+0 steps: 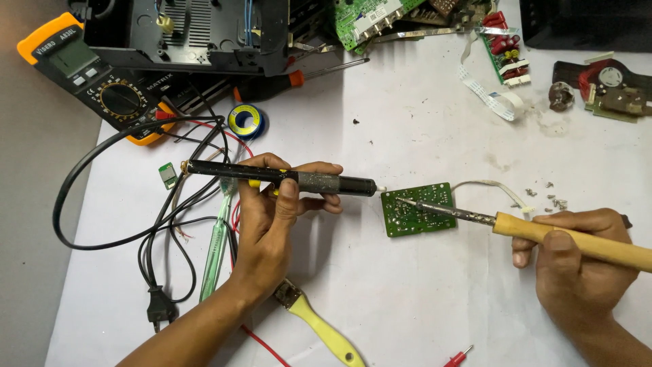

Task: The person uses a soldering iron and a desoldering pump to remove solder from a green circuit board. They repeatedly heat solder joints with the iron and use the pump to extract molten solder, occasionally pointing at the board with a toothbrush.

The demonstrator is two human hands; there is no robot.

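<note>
Green rectangular circuit board (417, 209) is lying on white paper-covered table (421, 306); right hand (574, 261) is gripping wooden-handled soldering iron (543, 232), left hand (272, 217) is clasping black desoldering pump (285, 177).

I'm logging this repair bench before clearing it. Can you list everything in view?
circuit board: one, green, centre of the white sheet
soldering iron: one, wooden handle, tip on the circuit board
solder sucker: one, black, nozzle at the board's left edge
multimeter: one, black and orange, top left
solder reel: one, blue and yellow, below the black casing
black casing: one, top, opened
screwdriver: one, black and orange handle, beside the casing
brush: one, yellow handle, bottom centre
toothbrush: one, green, left of the wrist
power plug: one, black, bottom left
screws: several, silver, right of the board
ribbon cable: one, white, top right
left hand: grip around the solder sucker
right hand: grip around the soldering iron
</note>
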